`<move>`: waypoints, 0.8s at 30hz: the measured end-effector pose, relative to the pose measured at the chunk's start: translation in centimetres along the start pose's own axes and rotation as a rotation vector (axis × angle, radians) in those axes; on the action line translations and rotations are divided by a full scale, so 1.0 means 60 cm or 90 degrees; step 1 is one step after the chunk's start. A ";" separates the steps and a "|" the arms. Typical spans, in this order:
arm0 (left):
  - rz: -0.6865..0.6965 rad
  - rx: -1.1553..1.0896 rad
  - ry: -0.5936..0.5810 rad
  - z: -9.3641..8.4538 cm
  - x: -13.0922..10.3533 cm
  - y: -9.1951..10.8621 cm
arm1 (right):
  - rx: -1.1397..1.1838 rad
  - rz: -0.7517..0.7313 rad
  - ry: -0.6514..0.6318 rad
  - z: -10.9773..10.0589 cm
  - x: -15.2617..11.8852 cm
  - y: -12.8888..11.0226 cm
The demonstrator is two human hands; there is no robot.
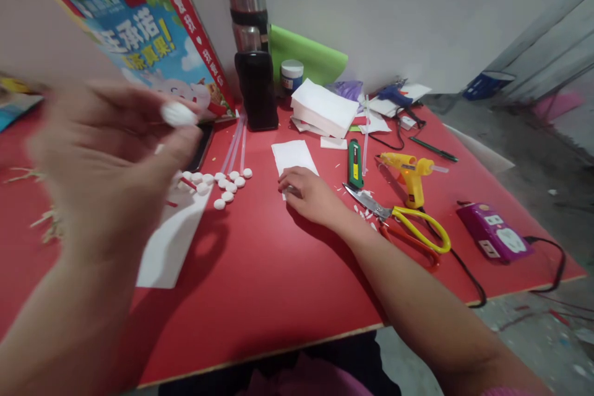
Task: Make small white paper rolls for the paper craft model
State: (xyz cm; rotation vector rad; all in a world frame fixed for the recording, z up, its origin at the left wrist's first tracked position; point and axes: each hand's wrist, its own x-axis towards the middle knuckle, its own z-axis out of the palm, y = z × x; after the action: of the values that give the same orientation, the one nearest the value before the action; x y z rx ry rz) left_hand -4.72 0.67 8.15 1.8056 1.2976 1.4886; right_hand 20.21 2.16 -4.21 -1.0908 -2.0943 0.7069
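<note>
My left hand (106, 154) is raised close to the camera, blurred, with thumb and fingers pinching a small white rounded piece (179, 114). Below and beyond it, several similar white round pieces (231, 187) lie loose on the red table (269, 272). More of them, with short red sticks (187, 182), rest by a white sheet (164, 253). My right hand (306, 195) lies on the table at the near edge of a small white paper (294, 156). Its fingers are curled together around something greyish that I cannot make out.
Scissors (394, 216), a green cutter (355, 164) and a yellow glue gun (408, 170) lie on the right. Beyond are a purple box (494, 232) with a cord, stacked white paper (325, 108), a black phone (256, 90), a steel flask (247, 6) and a tall printed box (153, 31).
</note>
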 end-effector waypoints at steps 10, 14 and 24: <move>0.065 0.313 -0.231 0.092 -0.074 -0.135 | -0.104 0.096 0.049 -0.043 -0.005 -0.014; 0.077 0.343 -0.241 0.079 -0.070 -0.143 | -0.188 0.162 -0.093 -0.058 -0.008 -0.030; 0.098 0.169 -0.109 0.070 -0.031 -0.041 | -0.222 0.123 -0.116 -0.054 -0.005 -0.026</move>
State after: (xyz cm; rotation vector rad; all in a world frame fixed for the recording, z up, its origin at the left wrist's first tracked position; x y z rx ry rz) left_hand -1.66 1.03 3.97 2.1938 1.3475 1.2493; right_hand 22.02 1.60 -1.12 -1.4826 -2.3498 0.5585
